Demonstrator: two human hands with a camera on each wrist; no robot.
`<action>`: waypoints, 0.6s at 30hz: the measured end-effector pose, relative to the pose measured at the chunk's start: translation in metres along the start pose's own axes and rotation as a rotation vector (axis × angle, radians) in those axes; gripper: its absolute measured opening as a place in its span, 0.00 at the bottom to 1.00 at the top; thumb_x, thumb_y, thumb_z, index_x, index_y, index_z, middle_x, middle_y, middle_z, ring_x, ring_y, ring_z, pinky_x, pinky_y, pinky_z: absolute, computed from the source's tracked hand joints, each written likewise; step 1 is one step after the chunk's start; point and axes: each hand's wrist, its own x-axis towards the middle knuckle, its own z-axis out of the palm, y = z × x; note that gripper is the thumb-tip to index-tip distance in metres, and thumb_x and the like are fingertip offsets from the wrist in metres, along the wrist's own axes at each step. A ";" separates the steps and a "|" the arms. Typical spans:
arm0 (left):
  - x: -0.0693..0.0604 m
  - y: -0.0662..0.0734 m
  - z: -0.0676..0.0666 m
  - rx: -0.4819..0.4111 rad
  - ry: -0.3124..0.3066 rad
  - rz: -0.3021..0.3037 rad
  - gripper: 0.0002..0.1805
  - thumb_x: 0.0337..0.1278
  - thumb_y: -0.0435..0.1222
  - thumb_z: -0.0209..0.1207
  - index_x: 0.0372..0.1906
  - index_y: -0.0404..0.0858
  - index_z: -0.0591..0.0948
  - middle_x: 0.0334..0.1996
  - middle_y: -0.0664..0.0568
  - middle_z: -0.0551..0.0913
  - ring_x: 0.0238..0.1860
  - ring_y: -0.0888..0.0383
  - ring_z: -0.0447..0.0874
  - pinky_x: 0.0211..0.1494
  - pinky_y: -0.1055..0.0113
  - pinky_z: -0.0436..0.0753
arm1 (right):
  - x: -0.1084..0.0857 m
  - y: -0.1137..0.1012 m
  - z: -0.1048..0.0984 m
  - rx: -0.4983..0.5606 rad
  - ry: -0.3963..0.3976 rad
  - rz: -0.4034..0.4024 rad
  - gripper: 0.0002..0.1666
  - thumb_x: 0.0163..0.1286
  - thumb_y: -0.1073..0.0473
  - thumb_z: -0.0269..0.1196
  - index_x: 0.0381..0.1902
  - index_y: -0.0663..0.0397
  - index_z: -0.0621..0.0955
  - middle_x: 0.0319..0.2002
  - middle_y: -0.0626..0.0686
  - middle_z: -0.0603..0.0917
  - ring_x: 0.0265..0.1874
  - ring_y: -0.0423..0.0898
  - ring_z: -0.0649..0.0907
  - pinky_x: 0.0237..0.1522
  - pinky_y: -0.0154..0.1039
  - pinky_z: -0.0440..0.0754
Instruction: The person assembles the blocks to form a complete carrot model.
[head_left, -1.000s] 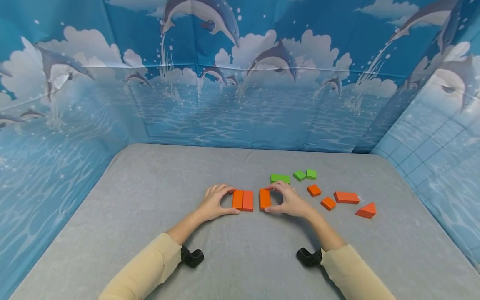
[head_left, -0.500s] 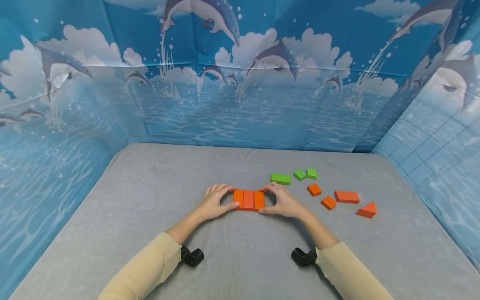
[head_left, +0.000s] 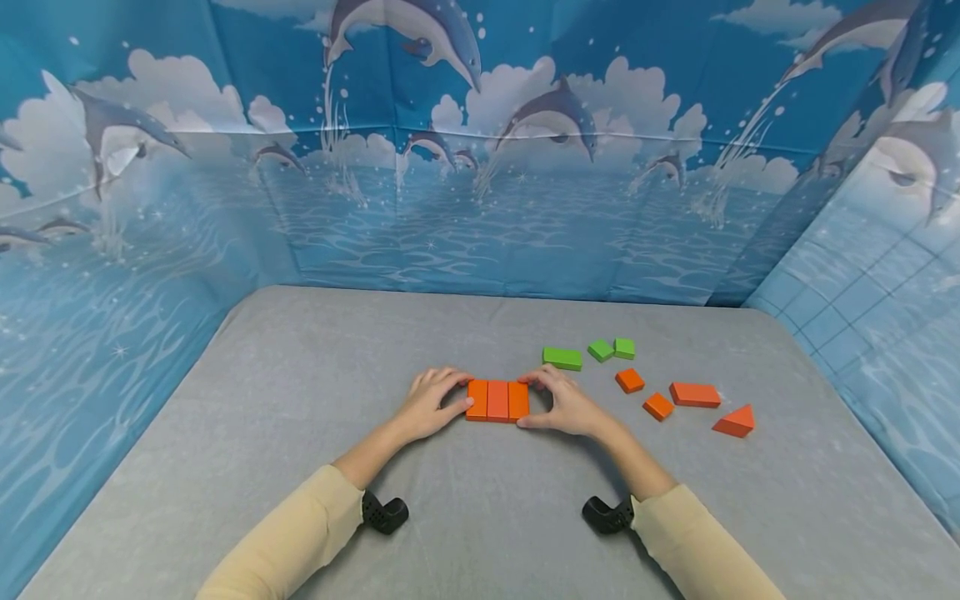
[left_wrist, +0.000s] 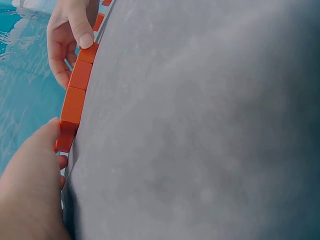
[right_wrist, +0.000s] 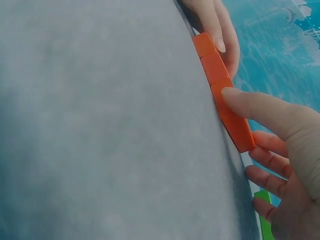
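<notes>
Grey table (head_left: 480,508), three-block orange row (head_left: 498,411) about midway
On my remote feed I read wide room left and in front of the row, the table's far edge well behind it; left hand (head_left: 431,404) pinches the left block (head_left: 477,400) by its short ends, right hand (head_left: 572,405) grips the right block (head_left: 518,402) likewise; the row lies flat, long sides touching, middle block (head_left: 497,395) redder; room to the right is tighter, with a green bar (head_left: 562,359) near the right hand

Three orange cuboids (head_left: 498,401) lay between the fingers (head_left: 457,408); right of these lay one triangular prism (head_left: 735,422), three orange blocks (head_left: 695,395), three green blocks (head_left: 562,359).
</notes>
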 end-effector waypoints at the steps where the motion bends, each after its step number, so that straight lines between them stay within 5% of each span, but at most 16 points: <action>1: 0.000 0.000 0.000 -0.001 0.001 0.000 0.22 0.61 0.46 0.53 0.58 0.41 0.73 0.53 0.50 0.74 0.56 0.50 0.65 0.62 0.49 0.56 | 0.000 0.001 0.000 0.007 0.001 -0.006 0.36 0.48 0.49 0.72 0.54 0.55 0.74 0.49 0.54 0.73 0.47 0.50 0.72 0.49 0.51 0.69; 8: 0.000 0.000 0.000 -0.009 0.008 0.007 0.22 0.61 0.46 0.54 0.57 0.41 0.73 0.53 0.50 0.74 0.56 0.50 0.66 0.61 0.49 0.56 | -0.004 0.008 -0.013 0.138 0.067 -0.029 0.37 0.55 0.56 0.68 0.60 0.63 0.68 0.52 0.61 0.71 0.48 0.55 0.72 0.50 0.54 0.69; 18: 0.001 -0.001 0.000 -0.005 0.011 0.001 0.22 0.61 0.46 0.54 0.57 0.42 0.74 0.52 0.51 0.75 0.55 0.51 0.66 0.60 0.50 0.58 | -0.035 0.044 -0.068 0.052 0.238 0.093 0.26 0.62 0.60 0.62 0.57 0.63 0.71 0.52 0.63 0.72 0.48 0.59 0.71 0.45 0.56 0.67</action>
